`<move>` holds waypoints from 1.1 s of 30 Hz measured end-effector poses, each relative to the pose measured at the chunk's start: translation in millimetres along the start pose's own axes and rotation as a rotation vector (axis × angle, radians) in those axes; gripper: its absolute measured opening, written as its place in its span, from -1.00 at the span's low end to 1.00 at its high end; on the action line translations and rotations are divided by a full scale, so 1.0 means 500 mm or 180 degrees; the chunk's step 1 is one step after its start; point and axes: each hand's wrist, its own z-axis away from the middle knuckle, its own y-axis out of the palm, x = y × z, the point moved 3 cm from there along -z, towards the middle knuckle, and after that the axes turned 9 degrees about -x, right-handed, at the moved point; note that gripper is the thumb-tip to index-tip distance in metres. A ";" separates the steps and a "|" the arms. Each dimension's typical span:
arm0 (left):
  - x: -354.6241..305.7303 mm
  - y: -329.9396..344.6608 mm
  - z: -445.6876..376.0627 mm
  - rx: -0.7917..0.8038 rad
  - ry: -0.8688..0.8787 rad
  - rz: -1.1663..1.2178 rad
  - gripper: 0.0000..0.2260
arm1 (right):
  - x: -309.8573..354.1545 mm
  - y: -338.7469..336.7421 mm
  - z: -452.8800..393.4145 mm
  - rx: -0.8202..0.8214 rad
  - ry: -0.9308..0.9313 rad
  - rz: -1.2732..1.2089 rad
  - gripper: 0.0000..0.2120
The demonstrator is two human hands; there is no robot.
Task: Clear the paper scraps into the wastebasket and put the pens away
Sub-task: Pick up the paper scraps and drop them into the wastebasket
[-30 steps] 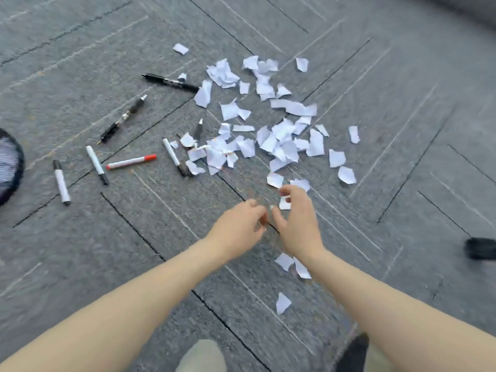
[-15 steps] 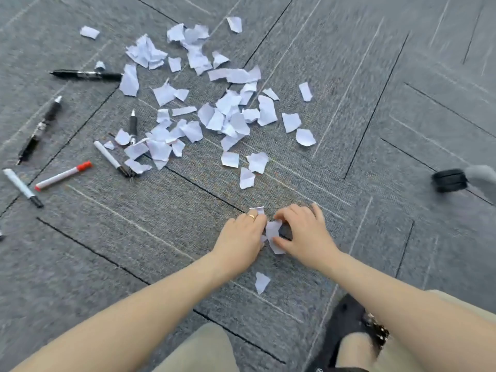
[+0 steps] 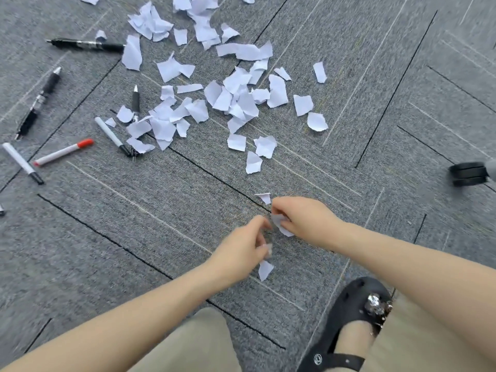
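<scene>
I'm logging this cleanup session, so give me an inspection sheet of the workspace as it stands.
Surface: grey carpet tiles.
Job's things: paper scraps scattered; pens and markers lying at left; wastebasket not in view.
Clutter: one scrap near the hands.
Hands: right hand shut on scraps; left hand blurred, grip unclear.
Cables: nothing seen.
Surroundings: chair caster at right; black sandal.
</scene>
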 end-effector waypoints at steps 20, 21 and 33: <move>0.008 0.072 0.051 -0.0325 0.0889 -0.2230 -0.63 | -0.007 0.007 -0.035 -0.0872 0.0133 -0.0501 -0.63; 0.015 0.080 0.051 -0.0268 0.0892 -0.2225 -0.63 | -0.006 0.006 -0.035 -0.0835 0.0167 -0.0524 -0.63; 0.016 -0.028 0.023 0.0180 0.0147 -0.0892 -0.93 | 0.003 -0.007 -0.051 -0.0466 0.0133 -0.0395 -0.69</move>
